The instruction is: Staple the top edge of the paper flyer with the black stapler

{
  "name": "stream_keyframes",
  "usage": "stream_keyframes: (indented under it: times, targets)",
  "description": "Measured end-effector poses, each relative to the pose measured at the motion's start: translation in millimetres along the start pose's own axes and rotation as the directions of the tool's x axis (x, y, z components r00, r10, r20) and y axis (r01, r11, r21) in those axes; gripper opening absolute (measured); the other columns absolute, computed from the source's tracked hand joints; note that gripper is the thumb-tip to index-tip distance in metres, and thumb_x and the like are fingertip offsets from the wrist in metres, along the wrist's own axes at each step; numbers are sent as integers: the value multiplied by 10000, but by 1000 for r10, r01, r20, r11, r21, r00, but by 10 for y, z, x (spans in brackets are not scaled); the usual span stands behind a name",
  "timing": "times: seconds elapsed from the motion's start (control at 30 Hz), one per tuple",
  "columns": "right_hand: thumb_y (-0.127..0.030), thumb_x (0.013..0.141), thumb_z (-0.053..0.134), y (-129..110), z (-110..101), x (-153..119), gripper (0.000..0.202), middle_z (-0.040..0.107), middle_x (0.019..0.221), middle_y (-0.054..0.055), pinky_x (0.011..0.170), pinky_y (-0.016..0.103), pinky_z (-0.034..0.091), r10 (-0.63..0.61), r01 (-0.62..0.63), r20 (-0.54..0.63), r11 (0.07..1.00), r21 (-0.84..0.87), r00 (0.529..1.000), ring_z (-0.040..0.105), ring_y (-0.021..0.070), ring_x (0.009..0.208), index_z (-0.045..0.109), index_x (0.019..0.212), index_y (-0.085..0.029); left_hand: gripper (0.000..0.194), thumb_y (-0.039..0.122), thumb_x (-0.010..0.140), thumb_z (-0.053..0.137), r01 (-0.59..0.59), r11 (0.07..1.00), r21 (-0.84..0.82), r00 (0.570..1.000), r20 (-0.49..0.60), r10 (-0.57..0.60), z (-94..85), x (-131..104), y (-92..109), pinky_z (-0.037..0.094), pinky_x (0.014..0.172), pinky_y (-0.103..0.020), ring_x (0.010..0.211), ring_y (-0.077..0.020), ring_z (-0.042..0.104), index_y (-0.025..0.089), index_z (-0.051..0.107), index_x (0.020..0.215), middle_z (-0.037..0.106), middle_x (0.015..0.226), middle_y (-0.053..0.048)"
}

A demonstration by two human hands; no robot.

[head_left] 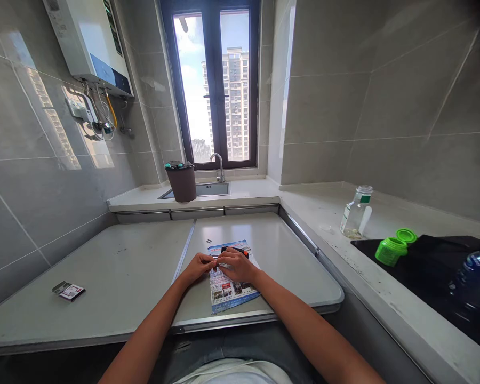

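One slim black-and-orange tool [245, 252] sits gripped in our right hand [235, 265], above a blue-edged printed paper sheet [234, 301] on the pale, metal-rimmed table [296, 266]. Just beside it, we cannot tell whether our left hand [201, 265], fingers bent, pinches anything.

The left hand [201, 266] was at the left edge of the printed sheet [223, 304], thumb and fingers pinched together. The right hand [237, 265] lay over the sheet's upper half, fingers curled, fingertips close beside the left's. The left forearm [154, 322] and right forearm [304, 322], both bare, slanted inward from the sheet's near side.
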State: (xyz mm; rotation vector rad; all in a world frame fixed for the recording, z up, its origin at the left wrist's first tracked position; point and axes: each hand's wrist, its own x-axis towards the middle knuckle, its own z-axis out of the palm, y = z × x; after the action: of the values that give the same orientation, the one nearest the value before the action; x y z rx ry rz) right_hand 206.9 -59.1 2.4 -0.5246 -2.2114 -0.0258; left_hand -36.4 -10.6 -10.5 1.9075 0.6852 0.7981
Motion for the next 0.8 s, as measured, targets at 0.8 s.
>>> stream_keyframes:
  times: [0.8]
  targets:
    - [-212, 1052, 623, 167, -78, -46, 160, 816, 1048, 62, 919, 408, 538, 153, -168, -88, 962, -213, 984, 666, 238, 960, 754, 967, -248, 772, 881, 869, 686, 16, 998, -67, 998, -67, -21, 23, 18, 126, 286, 515, -251, 498, -102, 394, 126, 841, 917, 634, 659, -30]
